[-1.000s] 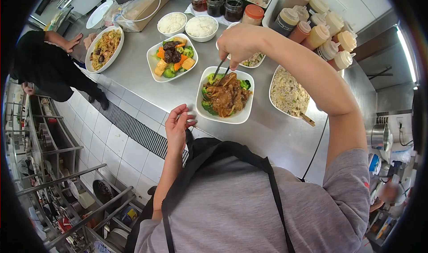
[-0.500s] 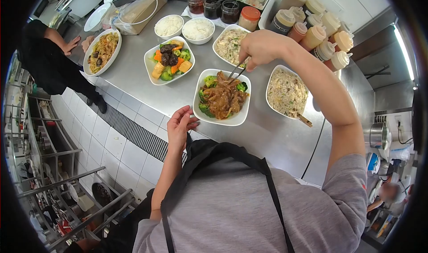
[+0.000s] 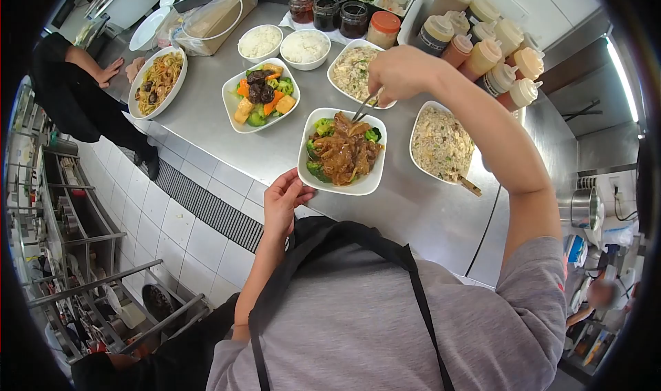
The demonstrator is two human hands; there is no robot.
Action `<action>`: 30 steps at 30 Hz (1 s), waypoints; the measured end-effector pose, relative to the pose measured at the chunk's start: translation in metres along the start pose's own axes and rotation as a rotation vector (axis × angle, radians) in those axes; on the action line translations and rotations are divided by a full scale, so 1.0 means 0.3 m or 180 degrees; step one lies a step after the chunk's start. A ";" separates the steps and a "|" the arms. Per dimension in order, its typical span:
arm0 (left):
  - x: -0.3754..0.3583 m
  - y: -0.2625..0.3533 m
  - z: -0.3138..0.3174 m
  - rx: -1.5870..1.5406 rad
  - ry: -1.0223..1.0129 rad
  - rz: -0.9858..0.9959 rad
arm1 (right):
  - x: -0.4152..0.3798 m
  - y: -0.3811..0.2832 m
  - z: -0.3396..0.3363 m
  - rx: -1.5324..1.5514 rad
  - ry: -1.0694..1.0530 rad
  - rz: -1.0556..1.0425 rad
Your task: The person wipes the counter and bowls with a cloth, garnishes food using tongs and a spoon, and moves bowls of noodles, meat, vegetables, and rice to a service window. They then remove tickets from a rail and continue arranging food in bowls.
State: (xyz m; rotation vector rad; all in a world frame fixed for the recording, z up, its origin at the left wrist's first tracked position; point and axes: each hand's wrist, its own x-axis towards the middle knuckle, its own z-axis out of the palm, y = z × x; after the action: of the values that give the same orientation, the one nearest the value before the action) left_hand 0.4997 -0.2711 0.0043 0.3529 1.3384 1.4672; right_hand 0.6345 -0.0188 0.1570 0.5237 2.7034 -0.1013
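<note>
A white square bowl (image 3: 375,179) holds sauced brown meat slices (image 3: 346,153) over broccoli (image 3: 318,169). My right hand (image 3: 403,74) reaches over from the right, closed around thin metal tweezers (image 3: 364,106). Their tips touch the meat near the bowl's far side. At the bowl's near left corner, my left hand (image 3: 284,197) has its thumb by the rim and curled fingers just below it, seemingly gripping the corner. A dish of fried rice (image 3: 352,73) lies partly behind my right hand. Another fried rice dish (image 3: 442,143) sits under my right forearm, with a wooden handle (image 3: 471,186) at its near edge.
Left of the meat stands a bowl of vegetables and tofu (image 3: 260,96), with noodles (image 3: 157,84) farther left. Two rice bowls (image 3: 305,48), sauce jars (image 3: 353,19) and squeeze bottles (image 3: 482,53) line the back. A co-worker's hand (image 3: 110,72) rests on the counter.
My left hand has moved right and up to the bowl's corner, its fingers curling in. My right hand and the tweezers have shifted slightly, with the tips still at the meat.
</note>
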 end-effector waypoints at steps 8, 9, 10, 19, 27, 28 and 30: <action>0.019 -0.010 0.003 0.0014 0.0067 0.0085 | -0.009 -0.071 0.002 -0.0138 0.0085 -0.0051; 0.020 -0.007 0.001 0.0029 0.0084 0.0058 | -0.020 -0.070 -0.007 -0.0143 0.0092 -0.0043; 0.020 -0.005 -0.002 0.0029 0.0082 0.0062 | -0.039 -0.067 -0.023 -0.0228 0.0213 -0.0026; -0.032 -0.044 -0.070 0.0153 0.0124 0.0004 | -0.322 -0.110 0.062 0.0321 0.1040 0.0581; -0.093 -0.083 -0.091 0.0991 -0.0590 -0.0345 | -0.452 -0.457 0.414 0.3595 0.1665 0.1624; -0.092 -0.083 -0.086 0.1125 -0.0772 -0.0351 | -0.468 -0.490 0.435 0.3618 0.1763 0.1787; -0.095 -0.076 -0.060 0.1383 -0.1115 -0.0413 | -0.523 -0.550 0.474 0.4037 0.1890 0.2016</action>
State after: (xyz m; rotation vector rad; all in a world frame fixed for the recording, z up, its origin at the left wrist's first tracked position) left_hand 0.5079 -0.3087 -0.0089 0.7521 1.3536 0.9451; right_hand 0.7582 -0.2460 0.0855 1.9422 2.4557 -1.7352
